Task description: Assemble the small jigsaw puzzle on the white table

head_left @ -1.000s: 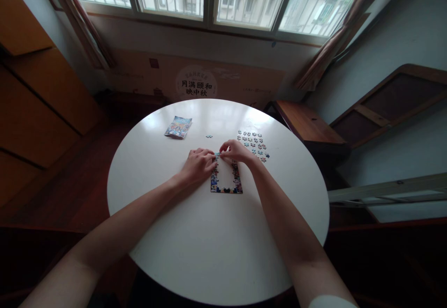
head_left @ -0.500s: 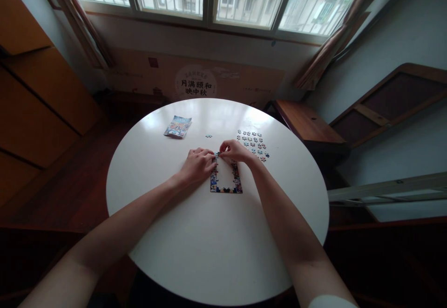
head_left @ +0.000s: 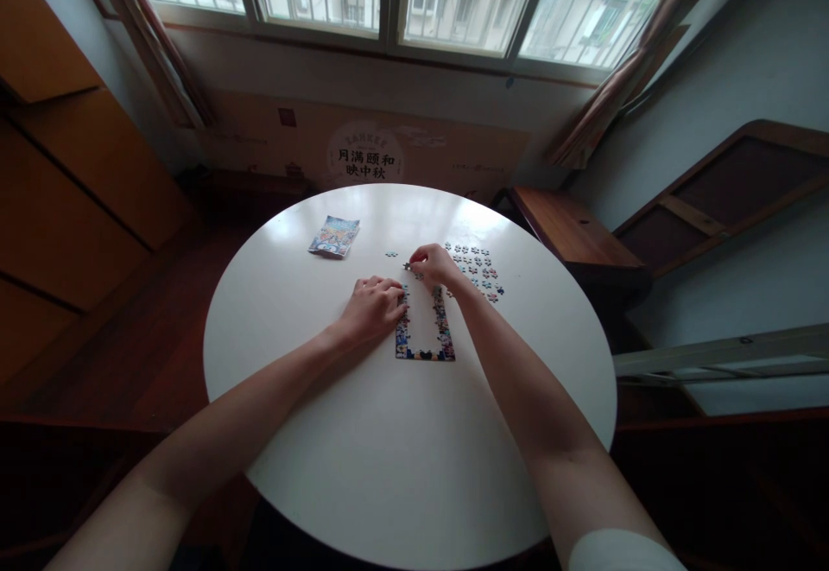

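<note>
On the round white table lies a partly joined jigsaw puzzle (head_left: 444, 339), its colourful border forming the left, near and right sides around bare tabletop. My left hand (head_left: 374, 305) rests palm down at the border's upper left corner, fingers spread a little and fingertips touching it. Just beyond the puzzle's far end, my right hand (head_left: 435, 263) pinches a small jigsaw piece (head_left: 408, 266) between thumb and forefinger. Another loose piece (head_left: 392, 253) lies on the table farther away. Rows of loose puzzle pieces (head_left: 476, 262) are spread to the right, some of them behind my right hand and wrist.
A folded picture sheet or packet (head_left: 335, 237) lies at the far left of the table (head_left: 363, 467). Beyond the table's right edge stands a wooden stool or bench (head_left: 576, 230). A printed panel (head_left: 272, 143) leans under the window.
My right hand has lifted away from the puzzle's far edge, moving farther out with the piece pinched in it. My left hand has stayed on the upper left corner.
</note>
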`<state>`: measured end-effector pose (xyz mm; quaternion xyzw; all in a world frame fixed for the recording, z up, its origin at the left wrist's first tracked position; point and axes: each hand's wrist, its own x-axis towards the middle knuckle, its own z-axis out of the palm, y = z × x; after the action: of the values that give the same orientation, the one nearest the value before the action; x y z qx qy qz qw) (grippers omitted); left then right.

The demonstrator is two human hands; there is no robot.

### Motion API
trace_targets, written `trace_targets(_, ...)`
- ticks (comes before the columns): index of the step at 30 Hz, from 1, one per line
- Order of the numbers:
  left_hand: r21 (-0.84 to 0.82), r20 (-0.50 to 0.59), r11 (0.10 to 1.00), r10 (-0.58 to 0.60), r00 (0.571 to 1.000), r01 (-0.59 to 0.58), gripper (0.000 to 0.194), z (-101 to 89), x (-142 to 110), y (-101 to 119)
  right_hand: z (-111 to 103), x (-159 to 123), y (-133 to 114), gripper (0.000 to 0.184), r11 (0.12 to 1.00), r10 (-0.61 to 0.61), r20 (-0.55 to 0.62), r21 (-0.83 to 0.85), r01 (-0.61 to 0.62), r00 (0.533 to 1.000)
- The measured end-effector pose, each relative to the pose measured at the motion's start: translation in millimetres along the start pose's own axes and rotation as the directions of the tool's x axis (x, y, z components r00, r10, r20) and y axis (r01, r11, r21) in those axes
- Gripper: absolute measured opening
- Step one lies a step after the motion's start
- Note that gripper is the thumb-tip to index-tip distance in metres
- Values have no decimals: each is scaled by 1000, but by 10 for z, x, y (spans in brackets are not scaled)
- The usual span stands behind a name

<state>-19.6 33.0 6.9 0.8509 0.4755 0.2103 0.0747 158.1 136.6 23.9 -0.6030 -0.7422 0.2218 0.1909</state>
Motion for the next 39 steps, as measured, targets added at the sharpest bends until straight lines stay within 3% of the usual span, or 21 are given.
trace_targets(5,8,-3,1000,-1,1000,1,27,28,9,-25,-14,157,-144,14,987,-31,-4,-160,29,1000)
trace_targets(10,1,2,1000,2,1000,-2,27,31,11,-32,64,341,-266,18,989,-38,51,-143,45,998)
trace_targets(18,-6,8,1000,-3,1000,3,27,24,7,-30,150,444,-260,15,993,55,94,-107,-45,994)
trace_targets(27,-12,7,1000,-4,1000,4,27,18,6,-32,25,81,-115,12,957,-105,-44,268,113,994)
trace_targets(33,-37,3,999,-11,1000,11,29,12,-5,-23,-24,-296,81,9,944,-61,53,327,40,997)
trace_targets(39,-32,-6,999,7,1000,-7,29,26,-7,-47,-55,-406,61,10,959,-57,138,284,16,989)
